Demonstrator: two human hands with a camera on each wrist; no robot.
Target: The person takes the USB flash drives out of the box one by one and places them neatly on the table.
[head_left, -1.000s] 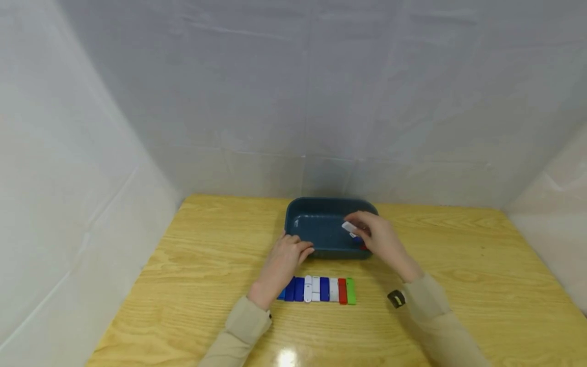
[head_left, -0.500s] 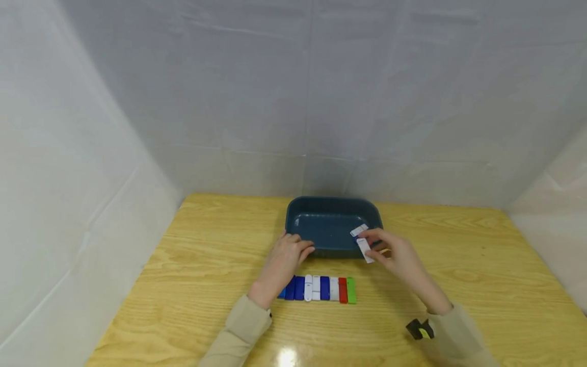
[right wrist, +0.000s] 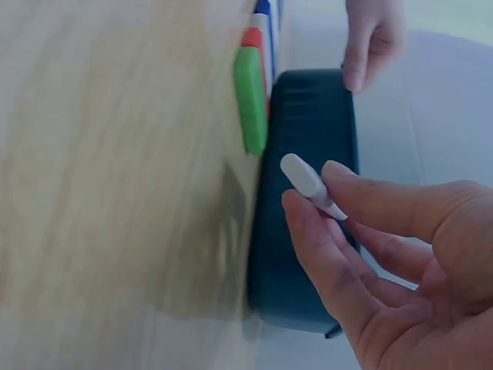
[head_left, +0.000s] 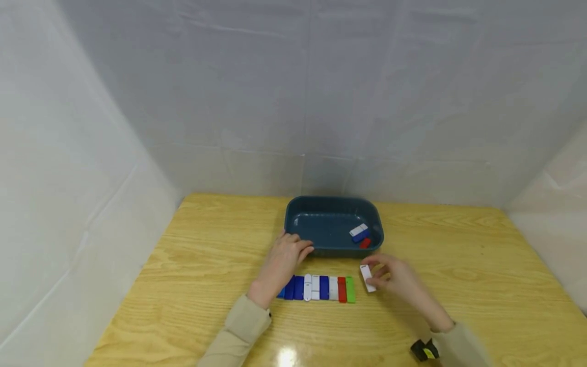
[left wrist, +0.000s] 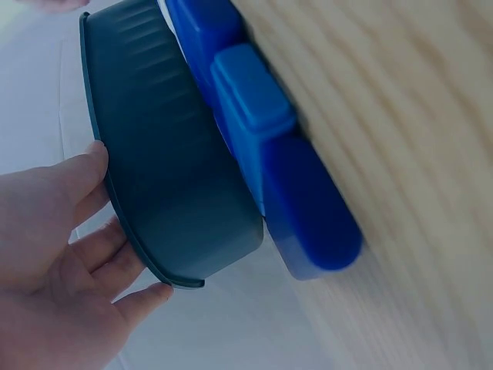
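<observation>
My right hand (head_left: 390,280) pinches a small white stick (head_left: 367,278) just above the table, to the right of a row of blue, white, red and green sticks (head_left: 316,289). The right wrist view shows the white stick (right wrist: 310,185) held between thumb and fingers (right wrist: 370,202), with the green stick (right wrist: 250,99) beyond it. My left hand (head_left: 284,260) rests on the near left rim of the dark teal tray (head_left: 298,210); its fingers (left wrist: 85,231) touch the tray wall (left wrist: 177,193). Inside the tray lie a white, a blue and a red stick (head_left: 360,235).
The wooden table (head_left: 206,244) is enclosed by white sheet walls at the back and both sides. A small black and yellow device (head_left: 424,350) sits at my right sleeve. A blue stick (left wrist: 269,169) fills the left wrist view close up.
My right hand drew the white stick out of the tray and down toward the table, right of the row. The left hand stayed on the tray rim.
</observation>
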